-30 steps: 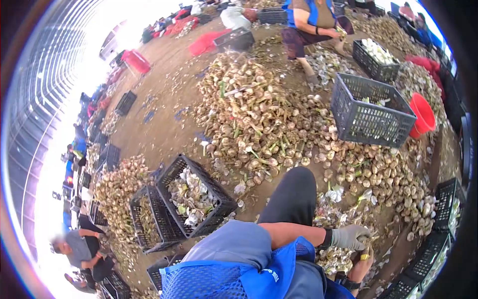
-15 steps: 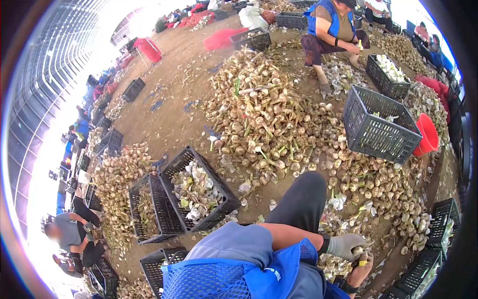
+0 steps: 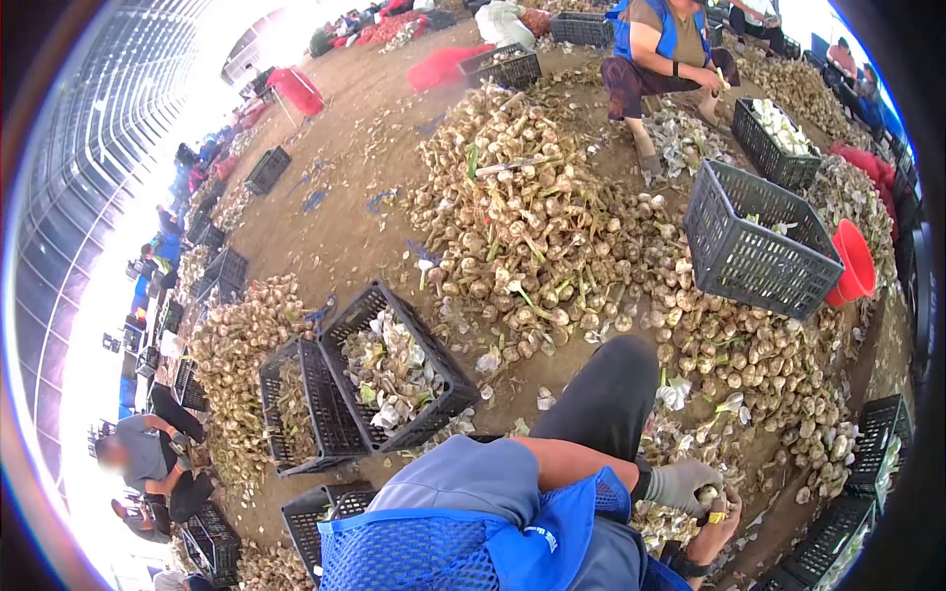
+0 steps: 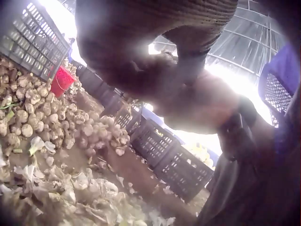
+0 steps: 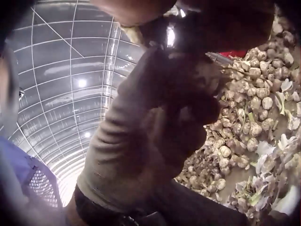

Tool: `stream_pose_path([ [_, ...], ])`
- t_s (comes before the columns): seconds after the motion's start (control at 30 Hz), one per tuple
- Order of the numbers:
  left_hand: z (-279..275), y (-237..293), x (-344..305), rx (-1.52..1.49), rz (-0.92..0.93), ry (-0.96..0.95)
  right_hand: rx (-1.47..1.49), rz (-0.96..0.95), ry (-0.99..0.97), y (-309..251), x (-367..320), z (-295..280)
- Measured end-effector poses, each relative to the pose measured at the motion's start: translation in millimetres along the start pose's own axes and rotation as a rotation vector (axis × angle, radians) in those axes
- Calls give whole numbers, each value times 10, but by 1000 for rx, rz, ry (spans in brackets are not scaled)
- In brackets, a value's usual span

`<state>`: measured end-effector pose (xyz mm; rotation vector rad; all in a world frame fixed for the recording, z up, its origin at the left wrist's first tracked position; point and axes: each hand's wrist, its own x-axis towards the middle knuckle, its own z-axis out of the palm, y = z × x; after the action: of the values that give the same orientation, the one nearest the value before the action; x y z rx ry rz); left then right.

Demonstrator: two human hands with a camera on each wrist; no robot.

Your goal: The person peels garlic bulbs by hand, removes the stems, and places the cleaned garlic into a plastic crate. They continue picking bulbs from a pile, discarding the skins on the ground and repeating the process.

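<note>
My left hand [image 3: 678, 485], in a pale knitted glove, has its fingers curled round a whitish garlic bulb [image 3: 707, 495] low in the head view. Against the same bulb is my bare right hand [image 3: 719, 533], its fingers bent and a yellow band on one of them. In both wrist views the hands are dark and close together, so most of the bulb is hidden. Beneath them lie loose garlic skins [image 4: 80, 195]. A large heap of garlic bulbs [image 3: 532, 217] with stalks spreads out in front of my knee.
Black crates of skins [image 3: 394, 369] stand at left. Another black crate [image 3: 759, 251] and a red bucket [image 3: 853, 264] are at front right. Several crates [image 3: 838, 537] line the right edge. A person in a blue vest [image 3: 670, 59] sits beyond the heap.
The head view has shifted, so the heap and crates appear farther right. Both hands remain together at the bulb, and the bulb's pale side shows more clearly now.
</note>
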<state>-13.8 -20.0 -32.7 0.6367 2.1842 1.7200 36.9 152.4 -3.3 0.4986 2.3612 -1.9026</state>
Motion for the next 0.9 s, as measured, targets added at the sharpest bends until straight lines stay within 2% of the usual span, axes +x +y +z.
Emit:
stream_pose_path([
  [0.23, -31, 25, -20, -46, 24, -5, 115, 6, 35, -68, -48, 29],
  [0.3, -121, 146, -49, -220, -158, -60, 81, -30, -30, -140, -64, -6],
  [0.33, -107, 125, -55, -220, -158, -58, 80, -31, -33, -106, -45, -32],
  [0.43, -23, 31, -52, -184, -120, -3, 60, 24, -70, 37, 16, -84],
  [0.5, 18, 3, -54, -23, 53, 59, 158, -7, -12, 92, 13, -40],
  [0.63, -49, 71, -64, 38, 59, 30, 153, -39, -55, 108, -3, -43],
  [0.83, -54, 20, -34, 95, 91, 63, 370, 58, -104, 103, -24, -139],
  [0.9, -138, 122, -43, -172, -96, -59, 433, 68, -198, 82, -34, -228],
])
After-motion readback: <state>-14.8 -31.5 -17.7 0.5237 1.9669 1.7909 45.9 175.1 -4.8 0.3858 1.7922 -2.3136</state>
